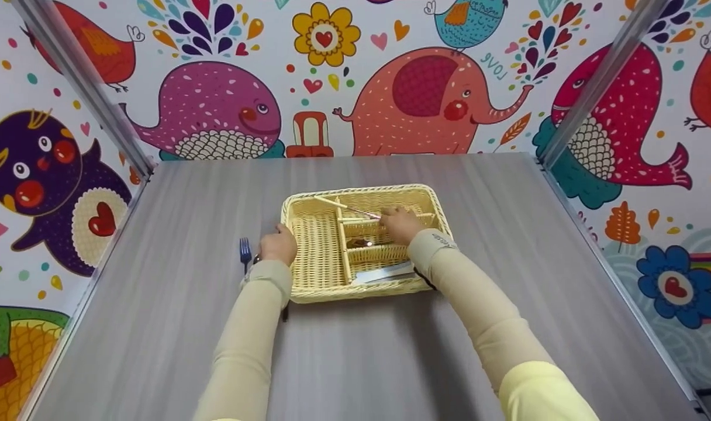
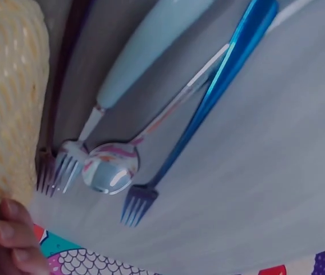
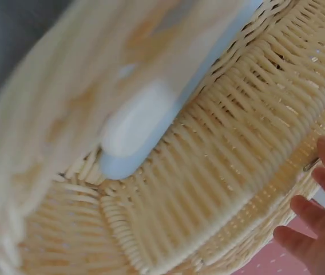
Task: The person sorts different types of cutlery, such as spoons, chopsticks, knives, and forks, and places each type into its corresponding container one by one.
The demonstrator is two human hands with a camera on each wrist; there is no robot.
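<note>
A pale wicker basket [image 1: 314,295] with compartments sits on the table. My left hand [image 1: 278,245] grips its left rim, and its fingers [image 2: 15,229] show against the weave in the left wrist view. Over the right-hand compartments, my right hand [image 1: 401,224] pinches a thin stick-like utensil [image 1: 355,211], pale at the far end and pinkish-silver near the fingers. Its exact kind I cannot tell. A white and light-blue flat piece [image 3: 145,129] lies in the front compartment. A brown, shiny item [image 1: 360,242] rests in the middle one.
Left of the basket lie a blue fork [image 2: 199,114], a silver spoon [image 2: 111,169], a fork with a light-blue handle [image 2: 139,54] and a dark fork [image 2: 56,103]. Patterned walls [image 1: 326,82] border the grey table [image 1: 192,210] at the back and sides.
</note>
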